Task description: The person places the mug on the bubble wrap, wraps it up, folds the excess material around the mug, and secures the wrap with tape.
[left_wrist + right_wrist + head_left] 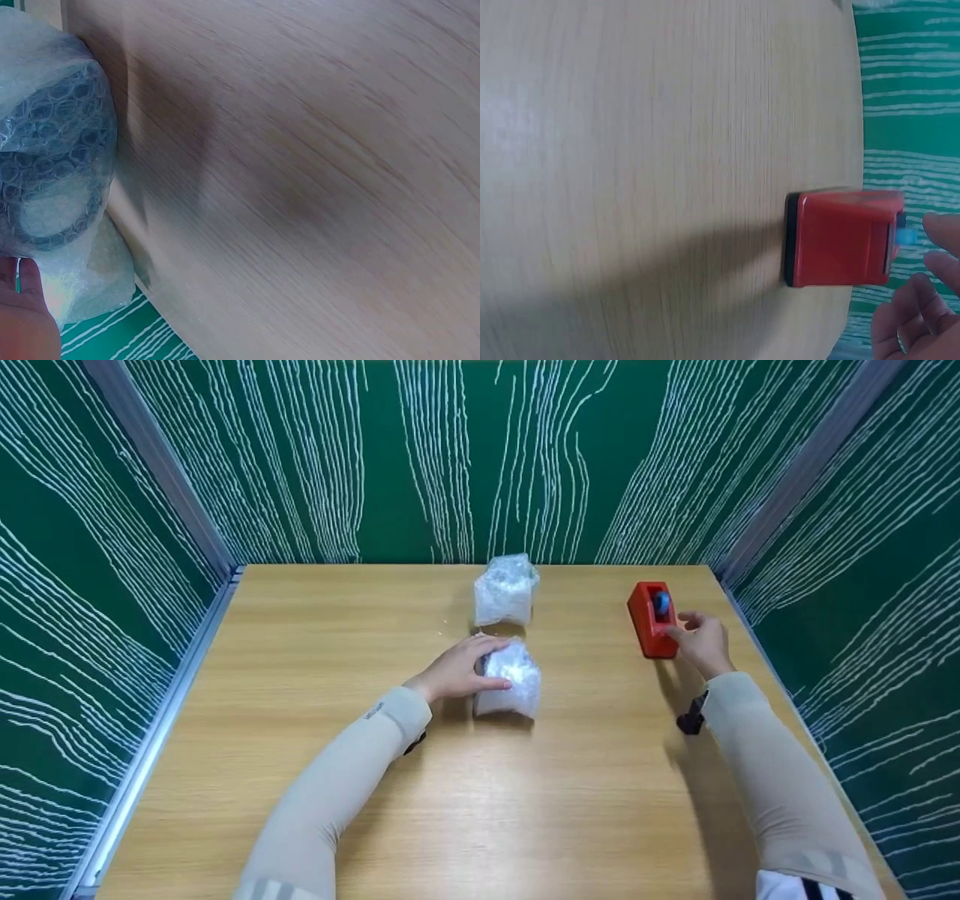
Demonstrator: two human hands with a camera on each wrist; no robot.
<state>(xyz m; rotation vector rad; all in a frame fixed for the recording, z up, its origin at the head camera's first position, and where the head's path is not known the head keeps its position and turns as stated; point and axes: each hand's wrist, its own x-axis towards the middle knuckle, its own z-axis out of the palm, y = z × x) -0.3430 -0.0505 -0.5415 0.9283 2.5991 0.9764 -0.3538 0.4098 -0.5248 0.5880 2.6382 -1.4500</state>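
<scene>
On the table, in the head view, my left hand holds a bubble-wrapped bundle, thumb on its near side and fingers over its far side. The left wrist view shows a dark round shape through that bundle's clear wrap; only part of the hand appears there. At the right, a red tape dispenser with a blue-cored roll stands upright. My right hand is at its near end, thumb tip by the front edge. From the right wrist, thumb and fingers appear spread beside the dispenser.
Just behind the held bundle stands a second bubble-wrapped bundle, near the table's back edge. Green panels with white wavy lines enclose the wooden table at the back and both sides. Metal posts rise at the rear corners.
</scene>
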